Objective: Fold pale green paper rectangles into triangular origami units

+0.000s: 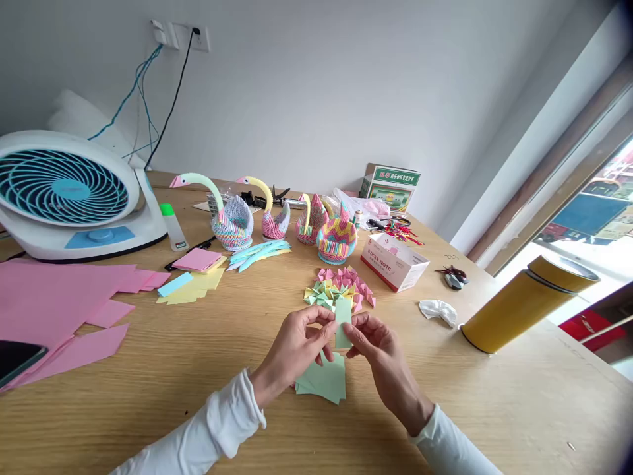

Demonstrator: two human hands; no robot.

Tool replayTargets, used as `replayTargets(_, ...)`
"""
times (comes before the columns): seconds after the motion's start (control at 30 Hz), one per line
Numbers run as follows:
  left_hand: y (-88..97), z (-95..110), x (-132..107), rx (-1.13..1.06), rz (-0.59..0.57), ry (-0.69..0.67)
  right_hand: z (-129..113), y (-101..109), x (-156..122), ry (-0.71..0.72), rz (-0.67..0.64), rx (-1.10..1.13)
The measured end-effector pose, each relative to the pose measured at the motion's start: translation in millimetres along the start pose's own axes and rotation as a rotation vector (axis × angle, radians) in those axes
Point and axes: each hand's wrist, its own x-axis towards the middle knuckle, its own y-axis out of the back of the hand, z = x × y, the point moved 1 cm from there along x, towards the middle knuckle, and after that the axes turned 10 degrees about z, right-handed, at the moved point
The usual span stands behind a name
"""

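A wooden table (198,356) by a white wall is seen. At lower centre, a green paper slip (343,322) is pinched between the fingers of the left hand (295,346) and the right hand (380,353).

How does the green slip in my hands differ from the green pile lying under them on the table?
The green slip is a single narrow piece; the green pile is several wider sheets, fanned out. The slip stands upright, pinched between the left hand and right hand; the pile lies flat on the table. Both are the same pale green paper.
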Motion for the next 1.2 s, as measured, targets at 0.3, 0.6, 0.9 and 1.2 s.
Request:
replayTargets(0.3,-1.3,-8,1,-0.087,0.006,-0.014,-3,-3,0,0.095,-0.048,0.037)
replayTargets(0.6,-0.5,-5,-3,0.105,0.03,-0.116,4,7,5,0.261,-0.072,-0.243)
replayTargets(0.9,1.4,-7,-1,0.126,0.045,-0.1,3,7,3,0.314,-0.018,-0.337)
replayTargets(1.2,1.7,-10,3,0.082,0.089,-0.167,3,6,5,0.292,-0.009,-0.297)
